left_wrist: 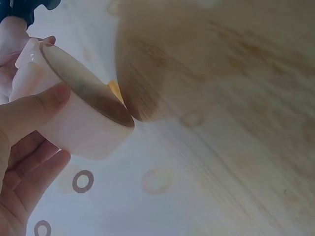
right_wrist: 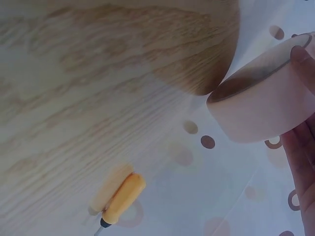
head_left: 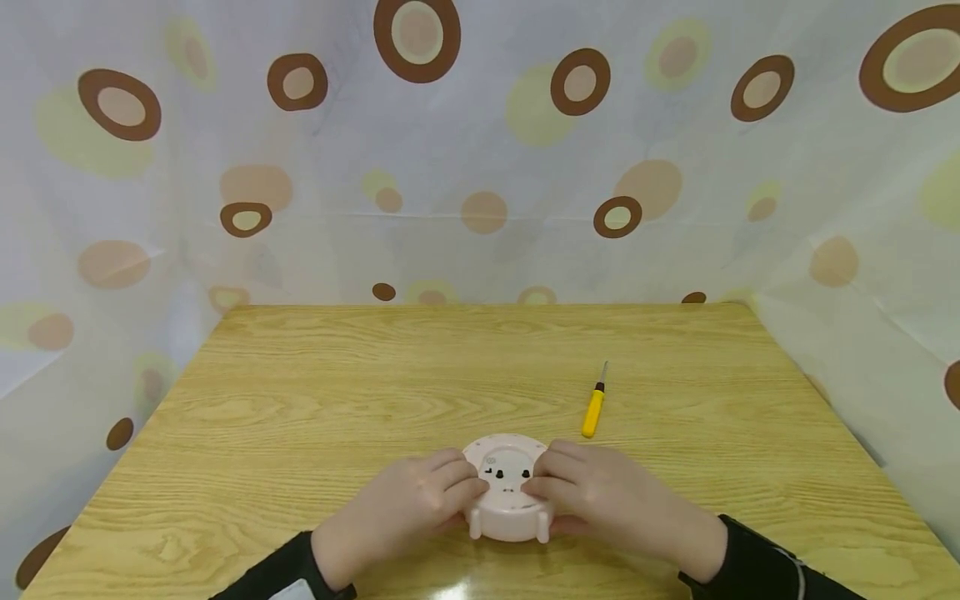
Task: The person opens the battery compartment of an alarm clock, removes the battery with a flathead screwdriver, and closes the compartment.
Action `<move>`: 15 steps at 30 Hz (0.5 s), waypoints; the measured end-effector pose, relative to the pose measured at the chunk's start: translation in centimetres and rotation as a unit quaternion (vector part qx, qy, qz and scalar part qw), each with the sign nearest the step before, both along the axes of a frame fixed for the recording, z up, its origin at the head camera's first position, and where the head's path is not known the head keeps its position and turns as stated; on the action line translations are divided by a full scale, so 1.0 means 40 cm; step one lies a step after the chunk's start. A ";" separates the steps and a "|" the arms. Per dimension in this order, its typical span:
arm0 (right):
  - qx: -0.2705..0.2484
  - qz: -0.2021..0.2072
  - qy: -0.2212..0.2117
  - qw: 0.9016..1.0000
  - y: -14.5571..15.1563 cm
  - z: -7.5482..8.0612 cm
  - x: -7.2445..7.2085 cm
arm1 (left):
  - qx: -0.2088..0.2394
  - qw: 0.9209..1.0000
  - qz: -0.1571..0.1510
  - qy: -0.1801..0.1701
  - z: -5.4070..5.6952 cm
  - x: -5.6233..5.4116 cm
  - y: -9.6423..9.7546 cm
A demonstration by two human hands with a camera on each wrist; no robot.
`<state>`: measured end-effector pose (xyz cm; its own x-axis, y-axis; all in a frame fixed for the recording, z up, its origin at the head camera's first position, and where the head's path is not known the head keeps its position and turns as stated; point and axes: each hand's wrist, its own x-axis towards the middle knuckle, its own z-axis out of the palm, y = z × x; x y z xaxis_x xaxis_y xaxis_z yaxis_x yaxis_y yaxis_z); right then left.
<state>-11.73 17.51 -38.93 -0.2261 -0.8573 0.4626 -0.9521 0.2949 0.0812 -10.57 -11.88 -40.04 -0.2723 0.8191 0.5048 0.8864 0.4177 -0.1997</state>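
A round pale-pink alarm clock [head_left: 507, 506] is at the near middle of the table, its back with small black knobs turned up and its two stubby feet towards me. It is tilted: in the left wrist view the clock's [left_wrist: 88, 123] far rim touches the table while its glassy front leans off it. My left hand [head_left: 420, 497] grips its left side, thumb at the front rim and fingers on the back. My right hand [head_left: 600, 492] grips the right side likewise. Beyond the right hand lies a screwdriver [head_left: 593, 411] with a yellow handle, touched by neither hand.
The wood-grain table [head_left: 360, 375] has a glossy top that mirrors the clock and screwdriver. A white curtain [head_left: 450, 150] with brown and beige spots hangs behind the table and along both sides. Dark bands [head_left: 757, 562] cover both wrists.
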 end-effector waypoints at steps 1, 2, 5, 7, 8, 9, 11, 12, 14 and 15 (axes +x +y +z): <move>0.001 0.001 0.002 1.000 0.000 -0.001 -0.001 | -0.001 1.000 -0.001 0.002 0.000 0.000 -0.001; 0.001 0.003 0.005 1.000 0.000 -0.002 -0.002 | -0.002 1.000 -0.002 0.003 0.000 -0.001 -0.001; 0.001 0.010 0.009 1.000 -0.002 -0.006 -0.004 | -0.007 1.000 -0.007 0.009 0.000 -0.003 -0.002; 0.005 0.012 0.014 1.000 -0.004 -0.007 -0.004 | -0.011 1.000 -0.009 0.013 -0.001 -0.004 -0.002; 0.007 0.013 0.017 1.000 -0.005 -0.008 -0.004 | -0.013 1.000 -0.010 0.012 -0.002 -0.005 -0.002; 0.010 0.015 0.018 1.000 -0.006 -0.008 -0.004 | -0.015 1.000 -0.011 0.015 -0.003 -0.006 -0.002; 0.017 0.016 0.025 0.999 -0.009 -0.009 -0.004 | -0.022 1.000 -0.011 0.019 -0.004 -0.007 -0.001; 0.020 0.016 0.027 0.999 -0.009 -0.010 -0.004 | -0.024 0.999 -0.012 0.020 -0.005 -0.007 0.000; 0.024 0.016 0.031 0.999 -0.010 -0.011 -0.003 | -0.029 0.999 -0.013 0.021 -0.005 -0.008 0.002; 0.025 0.017 0.032 0.999 -0.011 -0.012 -0.003 | -0.032 0.999 -0.013 0.022 -0.005 -0.009 0.003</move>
<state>-11.87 17.09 -39.42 -0.1679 -0.8866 0.4310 -0.9539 0.2565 0.1560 -10.91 -11.77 -40.25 -0.2294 0.8563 0.4628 0.8864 0.3802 -0.2641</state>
